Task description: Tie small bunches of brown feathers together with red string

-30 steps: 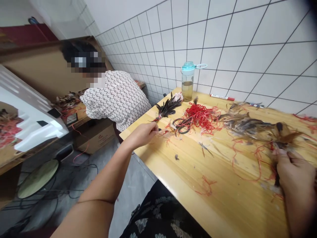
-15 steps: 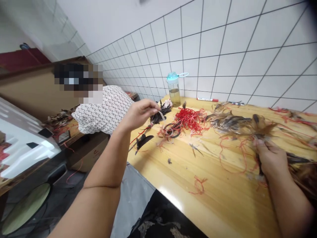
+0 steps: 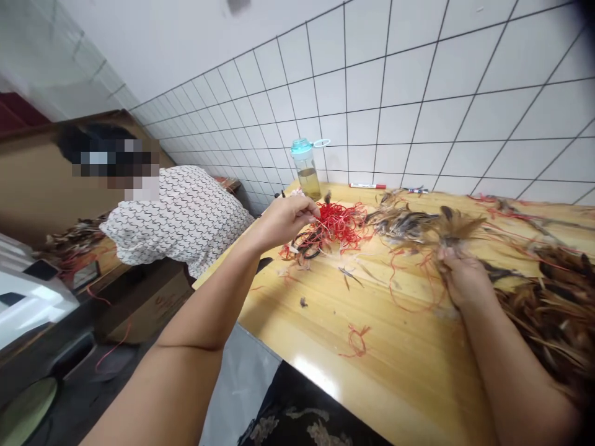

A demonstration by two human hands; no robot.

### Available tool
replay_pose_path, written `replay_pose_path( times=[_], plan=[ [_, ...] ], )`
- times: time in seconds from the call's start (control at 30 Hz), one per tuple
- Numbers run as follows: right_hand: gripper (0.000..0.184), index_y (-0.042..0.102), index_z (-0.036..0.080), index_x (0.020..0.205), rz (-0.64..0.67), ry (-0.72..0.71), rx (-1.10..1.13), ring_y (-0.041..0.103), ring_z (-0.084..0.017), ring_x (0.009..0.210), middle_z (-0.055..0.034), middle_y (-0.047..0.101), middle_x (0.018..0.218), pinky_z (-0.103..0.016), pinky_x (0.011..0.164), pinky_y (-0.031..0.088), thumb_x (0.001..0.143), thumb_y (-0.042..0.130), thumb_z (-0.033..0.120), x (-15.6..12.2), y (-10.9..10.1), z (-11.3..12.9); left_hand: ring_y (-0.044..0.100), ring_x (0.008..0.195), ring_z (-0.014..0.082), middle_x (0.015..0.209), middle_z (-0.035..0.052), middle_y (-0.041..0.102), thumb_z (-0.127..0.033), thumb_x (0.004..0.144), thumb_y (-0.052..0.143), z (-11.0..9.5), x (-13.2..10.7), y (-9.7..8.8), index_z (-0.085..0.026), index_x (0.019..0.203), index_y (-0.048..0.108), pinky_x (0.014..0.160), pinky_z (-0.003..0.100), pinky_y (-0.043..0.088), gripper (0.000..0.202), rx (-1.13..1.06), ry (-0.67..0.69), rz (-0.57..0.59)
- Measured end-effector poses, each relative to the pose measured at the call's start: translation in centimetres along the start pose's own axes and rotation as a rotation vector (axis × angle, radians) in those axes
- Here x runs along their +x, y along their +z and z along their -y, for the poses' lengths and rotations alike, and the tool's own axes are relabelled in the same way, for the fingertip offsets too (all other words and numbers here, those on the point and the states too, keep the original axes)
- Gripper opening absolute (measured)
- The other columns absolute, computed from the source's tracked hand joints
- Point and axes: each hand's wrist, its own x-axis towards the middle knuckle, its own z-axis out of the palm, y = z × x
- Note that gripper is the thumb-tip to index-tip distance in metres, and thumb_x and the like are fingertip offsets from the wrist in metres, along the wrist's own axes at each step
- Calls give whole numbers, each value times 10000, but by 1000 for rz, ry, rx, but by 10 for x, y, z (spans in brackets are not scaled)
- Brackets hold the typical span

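**Two hands at a table of feathers and red string**

A person sits at a pale wooden table (image 3: 418,371) set against a white tiled wall. The left hand (image 3: 286,220) reaches forward to the near edge of a tangle of red string (image 3: 344,222). Its fingers are drawn together in a pinch, but it is too small to tell whether a strand is caught between them. The right hand (image 3: 462,279) is closed in a fist around the stem end of a feather bundle (image 3: 449,228), whose brown tips fan out above the knuckles.

The feathers look very light and soft, with thin vanes that would bend or fray if squeezed. The firm place to grip is low down on the gathered quills, where the fist already sits. The string looks limp and thin and likely to snag, so it is best drawn out one strand at a time from the edge of the tangle.

A larger heap of loose feathers (image 3: 553,310) lies to the right. A water bottle (image 3: 304,170) and a red marker (image 3: 367,186) stand by the wall. A co-worker in a patterned shirt (image 3: 181,217) sits at the next table.
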Motion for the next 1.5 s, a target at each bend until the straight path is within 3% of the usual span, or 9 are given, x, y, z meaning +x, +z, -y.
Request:
replay_pose_path(
  times=[0.1,0.2,0.37,0.53,0.67,0.83,1.03,1.2,1.5],
  plan=[
    [353,540,217,596,62,60,225,467,-155,730,1,509,703,-310,708,378,630,762,489,-12,22,19,595,755,115,836,18,685,-158,822,552,-13,6,16,-156,880,647,718,227,437,111,-45,64,-40],
    [382,541,229,577,163,57,274,481,-171,769,8,501,672,-340,826,389,619,779,525,-26,46,33,590,750,112,836,19,678,-138,823,547,-28,11,37,-157,880,640,702,223,433,110,-125,120,-56],
    [386,565,220,576,362,102,310,473,-170,735,-1,510,658,-343,820,381,660,750,549,-51,77,45,586,767,112,856,27,663,-125,847,519,-54,14,72,-162,893,613,721,229,438,111,-243,227,-43],
    [401,573,205,573,523,229,405,482,-155,675,-13,558,660,-302,678,377,675,739,556,-62,88,44,595,768,112,837,26,655,-104,841,523,-63,14,93,-161,901,604,723,225,453,115,-329,247,-29],
    [347,629,194,630,482,348,412,468,-127,622,-19,608,706,-269,590,351,631,792,501,-55,81,35,600,749,101,853,24,665,-160,853,538,-48,13,86,-157,929,616,715,219,469,109,-370,139,-184],
    [339,611,188,606,373,362,416,448,-105,625,-13,582,711,-246,555,340,616,818,456,-42,67,26,600,722,106,803,9,659,-241,810,610,-6,8,63,-172,923,630,703,228,484,134,-329,-47,-407],
    [382,544,187,551,391,352,413,393,-104,614,-20,547,731,-253,526,317,637,801,456,-38,61,25,598,692,96,814,12,658,-282,793,611,41,-6,49,-179,907,611,653,211,494,153,-348,-251,-615],
    [361,530,194,550,385,343,386,432,-119,653,-36,591,797,-267,566,350,664,777,431,-36,57,18,588,673,87,774,-4,645,-294,778,609,55,-17,46,-177,903,616,643,196,487,171,-316,-304,-587],
    [321,542,209,562,388,316,360,515,-159,792,-46,635,857,-300,705,415,641,792,394,-33,56,12,582,674,92,787,-7,649,-287,809,577,53,-24,45,-181,927,623,644,204,468,165,-270,-250,-522]
  ],
)
